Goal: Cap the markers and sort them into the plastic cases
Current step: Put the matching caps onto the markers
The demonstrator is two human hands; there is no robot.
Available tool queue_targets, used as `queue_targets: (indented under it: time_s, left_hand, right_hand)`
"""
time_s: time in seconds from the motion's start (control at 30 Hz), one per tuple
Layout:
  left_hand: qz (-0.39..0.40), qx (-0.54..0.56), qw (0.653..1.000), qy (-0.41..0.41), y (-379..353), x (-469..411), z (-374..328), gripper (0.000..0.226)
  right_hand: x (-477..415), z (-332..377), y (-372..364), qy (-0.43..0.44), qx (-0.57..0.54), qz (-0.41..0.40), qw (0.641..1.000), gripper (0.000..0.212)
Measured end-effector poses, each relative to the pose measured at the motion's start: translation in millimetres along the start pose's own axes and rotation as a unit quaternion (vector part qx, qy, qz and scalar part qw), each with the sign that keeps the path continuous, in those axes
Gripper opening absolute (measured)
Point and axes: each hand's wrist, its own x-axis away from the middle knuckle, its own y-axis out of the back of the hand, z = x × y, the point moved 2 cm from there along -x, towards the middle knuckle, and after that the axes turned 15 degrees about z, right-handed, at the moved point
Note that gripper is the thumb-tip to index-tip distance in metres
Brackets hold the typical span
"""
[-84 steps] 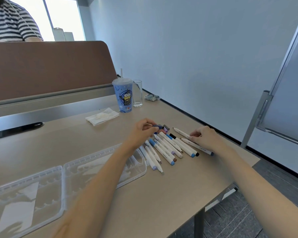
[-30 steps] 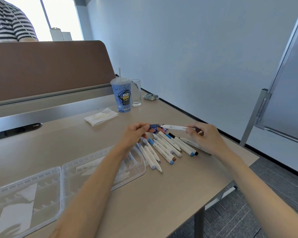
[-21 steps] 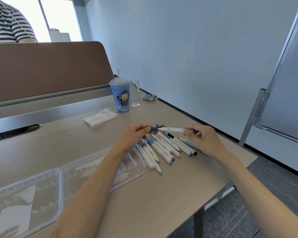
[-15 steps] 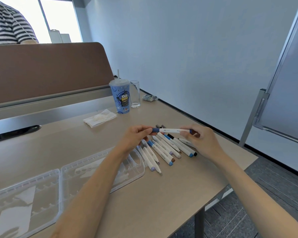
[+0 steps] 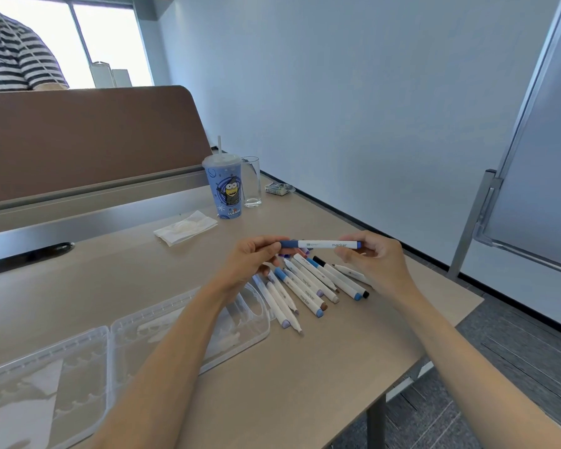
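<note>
The left hand (image 5: 255, 258) pinches the dark blue cap end of a white marker (image 5: 319, 244), and the right hand (image 5: 374, 259) pinches its other blue end. Its barrel reads "marker". It is held level above the loose markers (image 5: 308, 285) fanned on the table (image 5: 305, 377), just beside an open clear plastic case (image 5: 256, 319). Farther back, a blue cup (image 5: 227, 192) reads "LUCKIN".

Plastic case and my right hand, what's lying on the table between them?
A row of loose markers lies between the plastic case and the right hand, in the head view.
</note>
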Motion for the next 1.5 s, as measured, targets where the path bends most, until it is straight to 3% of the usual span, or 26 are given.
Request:
queue_targets:
  time_s: [0.2, 0.67, 0.8, 0.9, 1.07, 1.23, 1.5]
  left_hand:
    - [-0.013, -0.040, 0.999, 0.008, 1.3, -0.9, -1.4, 0.020]
    - [-0.031, -0.068, 0.997, 0.013, -6.3, -5.6, -4.6, 0.013]
    - [-0.037, -0.090, 0.995, 0.031, -6.9, -7.3, -0.5, 0.016]
    - [-0.057, -0.067, 0.996, 0.029, -0.8, -6.2, 2.6, 0.021]
    - [-0.061, -0.063, 0.996, 0.032, 3.1, -7.5, 3.9, 0.020]
    - [-0.034, -0.076, 0.995, 0.060, -0.6, -9.0, 7.5, 0.014]
    - [-0.026, -0.077, 0.994, 0.066, -0.6, -7.2, 7.8, 0.013]
  right_hand:
    - [-0.3, 3.0, 1.1, -0.004, 0.006, -0.003, 1.000, 0.020]
    - [-5.7, 13.1, 11.5, -0.024, 0.041, 0.067, 0.997, 0.009]
    - [-8.3, 13.7, 27.3, -0.050, 0.000, 0.088, 0.995, 0.011]
    - [-6.8, 4.9, 38.2, -0.061, -0.034, 0.052, 0.996, 0.010]
    - [-7.7, -25.5, 44.2, -0.144, 0.144, -0.018, 0.979, 0.004]
    - [-6.3, -42.9, 37.6, -0.172, 0.318, 0.048, 0.931, 0.010]
    - [-7.6, -36.5, 28.1, -0.118, 0.416, 0.136, 0.891, 0.020]
